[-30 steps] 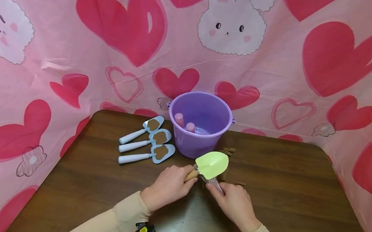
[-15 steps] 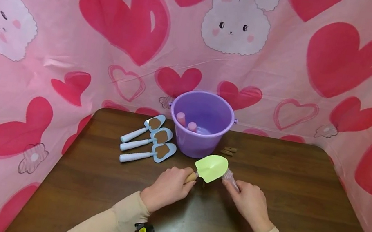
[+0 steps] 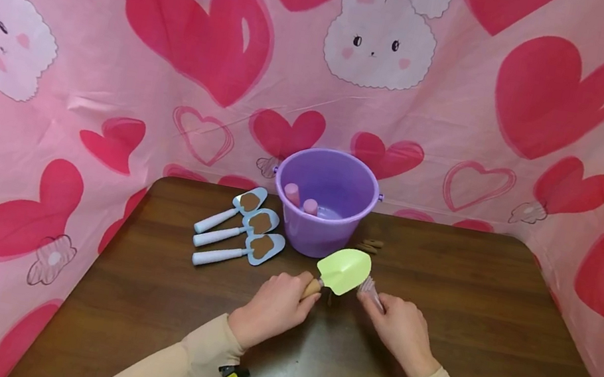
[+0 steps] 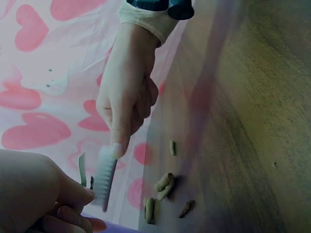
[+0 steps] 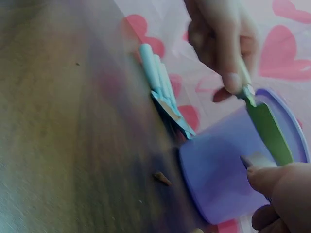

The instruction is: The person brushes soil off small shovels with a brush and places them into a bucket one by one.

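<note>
The left hand (image 3: 272, 304) grips the green shovel (image 3: 344, 271) by its wooden handle, which leaves the blade free and face-up. The right hand (image 3: 401, 331) grips the brush (image 4: 103, 182), thumb laid along it, probably for control, its ridged head just beside the blade's tip; whether they touch is unclear. Both hang over the table (image 3: 476, 300) before the purple bucket (image 3: 308, 235), seemingly so as to be near the brown bits (image 4: 164, 182).

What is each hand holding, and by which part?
Left hand: the green trowel, by its tan handle. Right hand: a pale brush, by its handle.
</note>
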Motion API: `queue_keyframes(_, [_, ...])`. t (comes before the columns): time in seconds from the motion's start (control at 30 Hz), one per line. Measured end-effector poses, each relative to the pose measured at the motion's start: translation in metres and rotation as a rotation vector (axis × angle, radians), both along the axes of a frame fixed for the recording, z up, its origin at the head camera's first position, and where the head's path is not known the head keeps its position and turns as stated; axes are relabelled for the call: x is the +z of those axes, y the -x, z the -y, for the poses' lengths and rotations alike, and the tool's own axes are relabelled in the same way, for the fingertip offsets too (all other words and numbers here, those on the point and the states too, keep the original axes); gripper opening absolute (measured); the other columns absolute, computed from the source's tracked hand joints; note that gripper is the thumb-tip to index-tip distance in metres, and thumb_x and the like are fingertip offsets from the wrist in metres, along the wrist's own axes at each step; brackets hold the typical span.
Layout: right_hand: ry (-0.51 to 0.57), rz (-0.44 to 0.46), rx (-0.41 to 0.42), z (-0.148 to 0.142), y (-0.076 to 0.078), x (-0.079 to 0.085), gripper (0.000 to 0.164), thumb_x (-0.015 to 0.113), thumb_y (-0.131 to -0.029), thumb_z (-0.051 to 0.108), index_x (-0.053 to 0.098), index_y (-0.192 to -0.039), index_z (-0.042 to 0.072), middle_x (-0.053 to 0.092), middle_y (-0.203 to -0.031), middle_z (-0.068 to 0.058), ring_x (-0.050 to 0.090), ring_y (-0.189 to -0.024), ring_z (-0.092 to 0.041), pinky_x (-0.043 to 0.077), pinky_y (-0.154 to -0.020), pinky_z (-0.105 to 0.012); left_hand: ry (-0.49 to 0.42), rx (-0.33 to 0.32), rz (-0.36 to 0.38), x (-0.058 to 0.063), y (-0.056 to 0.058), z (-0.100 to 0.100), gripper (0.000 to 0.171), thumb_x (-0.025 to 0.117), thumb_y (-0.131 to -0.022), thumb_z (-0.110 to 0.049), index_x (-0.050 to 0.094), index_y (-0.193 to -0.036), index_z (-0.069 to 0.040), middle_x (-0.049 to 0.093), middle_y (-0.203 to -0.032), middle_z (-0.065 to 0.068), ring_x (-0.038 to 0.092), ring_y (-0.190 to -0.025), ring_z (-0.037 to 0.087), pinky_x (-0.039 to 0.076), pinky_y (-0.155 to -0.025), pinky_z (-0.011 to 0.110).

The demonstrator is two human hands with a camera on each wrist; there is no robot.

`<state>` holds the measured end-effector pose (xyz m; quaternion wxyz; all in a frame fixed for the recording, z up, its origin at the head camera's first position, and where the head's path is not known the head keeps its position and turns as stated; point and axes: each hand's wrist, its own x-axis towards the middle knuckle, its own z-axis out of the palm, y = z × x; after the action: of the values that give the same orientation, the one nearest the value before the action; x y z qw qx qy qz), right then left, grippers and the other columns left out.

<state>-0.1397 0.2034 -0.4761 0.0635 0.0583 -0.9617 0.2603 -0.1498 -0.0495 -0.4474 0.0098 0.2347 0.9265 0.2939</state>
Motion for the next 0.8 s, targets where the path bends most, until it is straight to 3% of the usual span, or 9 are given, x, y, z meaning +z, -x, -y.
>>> queue_keyframes(0.17, [-0.018, -0.024, 0.063, 0.006, -0.003, 0.001, 0.043, 0.074, -0.095, 0.043, 0.056, -0.065, 0.017, 0.041, -0.056, 0.007, 0.04, -0.052, -0.013, 0.033, -0.05, -0.031, -0.001, 0.007, -0.014, 0.002, 0.001, -0.002, 0.017, 0.071, -0.099, -0.02, 0.06, -0.09, -0.01, 0.046, -0.066, -0.003, 0.047, -0.055, 0.013, 0.038, -0.05, 0.027])
queue_keyframes(0.4, [0.002, -0.007, 0.011, 0.0, -0.002, 0.005, 0.043, 0.073, -0.096, 0.041, 0.055, -0.066, 0.016, 0.041, -0.056, 0.006, 0.04, -0.052, -0.014, 0.032, -0.051, -0.031, 0.005, 0.001, -0.008, -0.001, 0.001, 0.0, 0.019, 0.072, -0.098, -0.019, 0.059, -0.087, -0.012, 0.046, -0.065, -0.003, 0.048, -0.056, 0.013, 0.041, -0.052, 0.028])
queue_keyframes(0.63, [0.008, -0.06, -0.036, -0.014, 0.002, 0.009, 0.049, 0.071, -0.098, 0.037, 0.044, -0.064, 0.015, 0.032, -0.058, 0.005, 0.038, -0.054, -0.017, 0.03, -0.052, -0.033, 0.001, -0.01, 0.018, -0.002, 0.0, 0.0, 0.019, 0.072, -0.098, -0.018, 0.058, -0.085, -0.012, 0.046, -0.065, -0.003, 0.048, -0.056, 0.012, 0.04, -0.051, 0.027])
queue_keyframes(0.8, [0.003, -0.023, -0.036, -0.01, 0.002, 0.006, 0.045, 0.07, -0.099, 0.039, 0.05, -0.066, 0.015, 0.036, -0.058, 0.004, 0.04, -0.055, -0.018, 0.032, -0.053, -0.034, 0.01, -0.015, 0.009, 0.0, 0.0, 0.0, 0.019, 0.071, -0.099, -0.018, 0.058, -0.087, -0.012, 0.047, -0.066, -0.003, 0.049, -0.056, 0.012, 0.041, -0.05, 0.027])
